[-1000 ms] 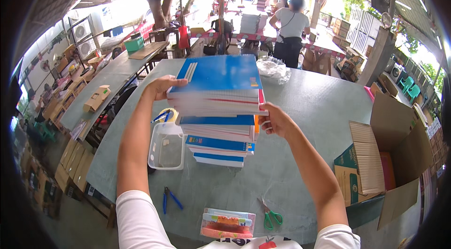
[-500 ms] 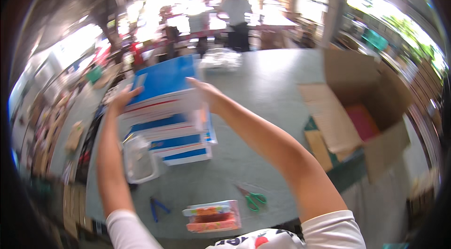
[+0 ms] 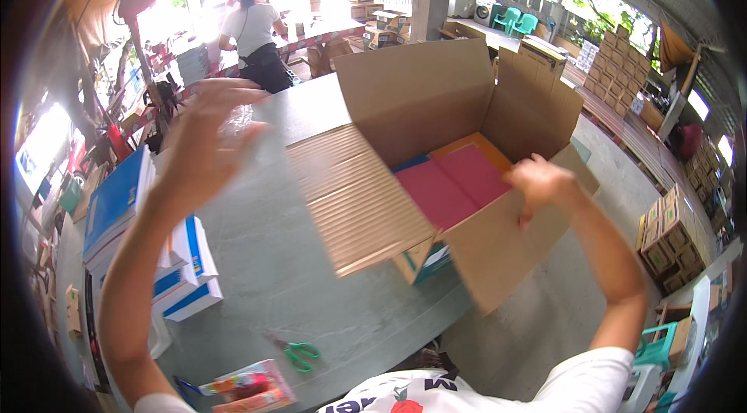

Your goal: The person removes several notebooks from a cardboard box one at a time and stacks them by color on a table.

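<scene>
An open cardboard box (image 3: 420, 101) stands at the table's right side with its flaps spread. Inside lie magenta folder-like sheets (image 3: 459, 187), with an orange one (image 3: 476, 147) and a bit of blue under them. My right hand (image 3: 541, 183) is over the box's right rim, thumb and fingers apart, with nothing seen in it; whether it touches the cardboard is unclear. My left hand (image 3: 218, 129) is raised left of the box, slightly blurred, fingers apart and holding nothing. Left of it stands a stack of thick blue-and-white books or paper packs (image 3: 117, 203), partly behind my left forearm.
Green-handled scissors (image 3: 299, 355) and a pink-and-orange package (image 3: 249, 388) lie near the table's front edge, beside a blue tool (image 3: 187, 387). A person (image 3: 253, 31) works at a far table. Stacked cartons (image 3: 673, 242) stand on the right.
My hands have let go of the blue-and-white stack on the left. The view has swung right, and my right hand has moved over to the cardboard box.
</scene>
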Demonstrator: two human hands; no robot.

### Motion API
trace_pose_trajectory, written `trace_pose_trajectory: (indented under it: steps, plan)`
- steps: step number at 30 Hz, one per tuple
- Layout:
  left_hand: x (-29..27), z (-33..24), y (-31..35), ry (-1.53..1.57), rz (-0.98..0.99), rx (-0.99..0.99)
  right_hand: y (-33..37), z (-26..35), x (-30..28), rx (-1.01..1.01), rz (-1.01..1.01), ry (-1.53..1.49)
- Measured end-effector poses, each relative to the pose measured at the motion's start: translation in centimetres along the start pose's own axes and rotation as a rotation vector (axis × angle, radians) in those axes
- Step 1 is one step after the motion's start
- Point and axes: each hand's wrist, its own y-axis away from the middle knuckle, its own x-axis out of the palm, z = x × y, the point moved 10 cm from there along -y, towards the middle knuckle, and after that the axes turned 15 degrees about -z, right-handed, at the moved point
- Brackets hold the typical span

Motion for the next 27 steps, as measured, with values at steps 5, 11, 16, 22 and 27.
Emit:
trace_pose_trajectory:
  steps: [5,11,16,22,27]
  plan:
    - [28.7,-12.7,-1.0,0.332,0.721,-0.027,0.5,-3.0,4.5,-0.151,-0.614,-0.275]
    - [50.0,-8.8,10.0,0.121,1.101,-0.539,1.4,-0.4,0.9,-0.297,-0.719,-0.469]
    - [51.4,-8.1,11.5,-0.001,1.064,-0.523,0.9,-0.5,1.5,-0.415,-0.573,-0.547]
    - [42.8,-8.5,8.2,0.437,1.198,-0.847,-0.4,-0.2,0.9,-0.551,-0.307,-0.571]
    - [39.4,-8.5,10.2,0.333,1.143,-1.038,-1.9,5.3,3.1,-0.811,0.026,-0.413]
